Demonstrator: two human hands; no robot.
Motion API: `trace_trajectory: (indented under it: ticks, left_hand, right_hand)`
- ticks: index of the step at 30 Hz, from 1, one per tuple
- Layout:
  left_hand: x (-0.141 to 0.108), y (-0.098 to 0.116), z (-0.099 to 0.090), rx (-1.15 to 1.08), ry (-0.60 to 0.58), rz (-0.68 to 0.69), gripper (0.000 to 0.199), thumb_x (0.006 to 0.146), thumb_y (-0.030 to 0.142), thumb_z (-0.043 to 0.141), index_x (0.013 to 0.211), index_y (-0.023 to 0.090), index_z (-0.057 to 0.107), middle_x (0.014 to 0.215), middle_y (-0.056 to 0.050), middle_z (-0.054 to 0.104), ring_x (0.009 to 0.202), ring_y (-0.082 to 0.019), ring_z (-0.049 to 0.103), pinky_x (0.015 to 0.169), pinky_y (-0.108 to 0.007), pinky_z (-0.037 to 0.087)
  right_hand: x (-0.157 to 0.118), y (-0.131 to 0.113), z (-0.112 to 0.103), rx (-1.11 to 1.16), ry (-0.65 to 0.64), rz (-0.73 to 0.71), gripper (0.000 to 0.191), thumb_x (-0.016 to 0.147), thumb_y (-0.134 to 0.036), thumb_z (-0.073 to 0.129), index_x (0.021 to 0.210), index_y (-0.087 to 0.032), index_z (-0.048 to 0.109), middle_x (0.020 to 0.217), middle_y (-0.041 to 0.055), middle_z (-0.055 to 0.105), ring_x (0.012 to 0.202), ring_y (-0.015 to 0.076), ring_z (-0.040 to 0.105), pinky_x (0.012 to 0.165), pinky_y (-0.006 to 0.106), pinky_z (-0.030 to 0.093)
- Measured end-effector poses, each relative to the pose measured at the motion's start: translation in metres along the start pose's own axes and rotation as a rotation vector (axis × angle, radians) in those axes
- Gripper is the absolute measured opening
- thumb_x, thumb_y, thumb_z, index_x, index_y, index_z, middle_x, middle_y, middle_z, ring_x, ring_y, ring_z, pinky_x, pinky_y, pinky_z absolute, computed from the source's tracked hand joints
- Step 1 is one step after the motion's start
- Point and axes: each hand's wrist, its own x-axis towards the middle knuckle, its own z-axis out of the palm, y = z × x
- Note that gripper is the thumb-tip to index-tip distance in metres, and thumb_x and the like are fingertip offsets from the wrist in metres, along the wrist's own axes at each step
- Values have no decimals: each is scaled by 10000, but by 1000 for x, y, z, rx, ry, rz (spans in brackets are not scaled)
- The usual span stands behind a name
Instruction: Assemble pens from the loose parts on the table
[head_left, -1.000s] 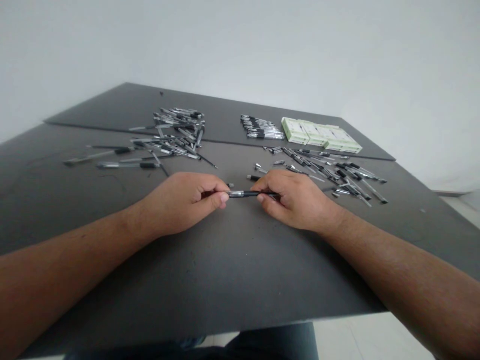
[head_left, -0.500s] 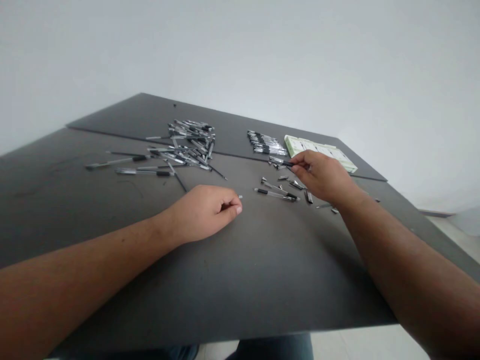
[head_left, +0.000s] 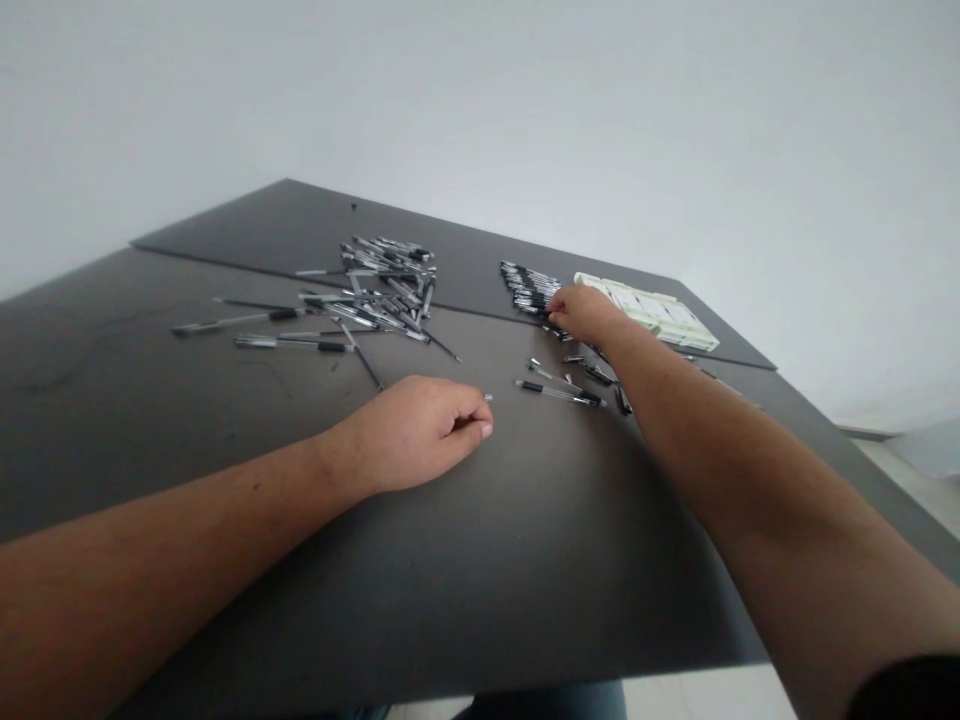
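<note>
And here's the right hand [head_left: 589, 312], stretched across toward the far edge of the bench [head_left: 450, 560], fingers bunched at the near end of the row of pens [head_left: 529, 285]; whether that grip has a pen between its fingertips I cannot tell, the knuckles block the view. The row of pens lies side by side, clear barrels and dark bands, and just right of it the flat green-and-white boxes [head_left: 694, 322] line up near the far right corner, the right hand covering part of the closest. Down at the middle of the bench, the left hand [head_left: 420, 432] rests knuckles up, its grip loosely clenched, thumb tip against the forefinger, with a small silvery tip [head_left: 488, 397] showing just past the fingers. Between the two hands, a couple of pens [head_left: 559, 393] lie at a slant, small metal parts [head_left: 598, 373] scattered beside them, some under the line of the right forearm. Over to the left, a heaped pile of pens [head_left: 382, 290] sits across the seam [head_left: 465, 309] in the bench, one thin dark rod [head_left: 365, 360] slanting out toward the left hand, and more loose pens [head_left: 238, 322] lie toward the left edge.
</note>
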Motion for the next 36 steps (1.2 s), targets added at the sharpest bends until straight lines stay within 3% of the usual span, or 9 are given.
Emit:
trace_trajectory:
  ticks: [3,6,10,13,19,22,27,36]
  left_hand:
    - [0,0,0,6,-5,1,234,1081,297,652,1021,252,874,951,-14,902,881,-222,827,796,-338,537]
    - [0,-1,1,8,-11,7,240,1078,309,648,1031,256,877,961,-18,905,898,-230,833,811,-345,542]
    - [1,-3,2,18,-15,15,265,1077,336,626,1034,257,876,977,-22,912,899,-233,840,817,-351,543]
    - [1,-5,1,37,-13,23,285,1073,375,615,1028,260,872,976,-23,914,893,-235,841,809,-353,542]
    - [1,-6,-1,46,-35,-1,329,1056,446,603,1042,262,875,1005,-25,928,907,-237,856,820,-351,558]
    - [1,-5,-2,52,-37,-21,349,1052,477,604,1061,267,883,1008,-27,931,920,-241,863,831,-352,563]
    - [1,-5,-3,66,-47,-18,375,1055,499,593,1081,270,889,1026,-40,933,947,-258,867,851,-368,570]
    - [1,-4,-5,91,-65,-22,359,1040,504,614,1079,288,898,1019,-43,935,934,-277,862,821,-379,564]
  right_hand:
    - [-4,3,-2,3,32,4,370,1079,-255,736,1383,-154,922,1393,183,899,1305,331,769,1213,422,559]
    - [-22,8,-12,26,61,-4,377,1104,-270,708,1401,-151,907,1376,184,891,1282,328,772,1189,423,573]
    - [-64,23,-31,63,89,2,327,1088,-268,703,1318,-190,923,1321,165,899,1202,329,801,1089,432,605]
    - [-103,36,-40,135,76,77,282,1054,-300,732,1238,-223,931,1175,131,912,1051,320,817,988,444,627]
    - [-160,47,-30,224,95,160,293,1048,-350,733,1242,-246,927,1062,95,911,949,295,823,899,416,624]
    - [-164,48,-19,167,128,151,307,1056,-344,729,1267,-239,926,1088,107,917,961,296,820,904,406,621]
    - [-158,59,-13,79,43,145,323,1058,-310,726,1300,-232,925,1140,110,929,1012,299,842,920,392,622]
    - [-152,63,-8,-29,-133,102,240,1024,-313,768,1124,-245,975,1128,121,948,1060,335,872,921,393,637]
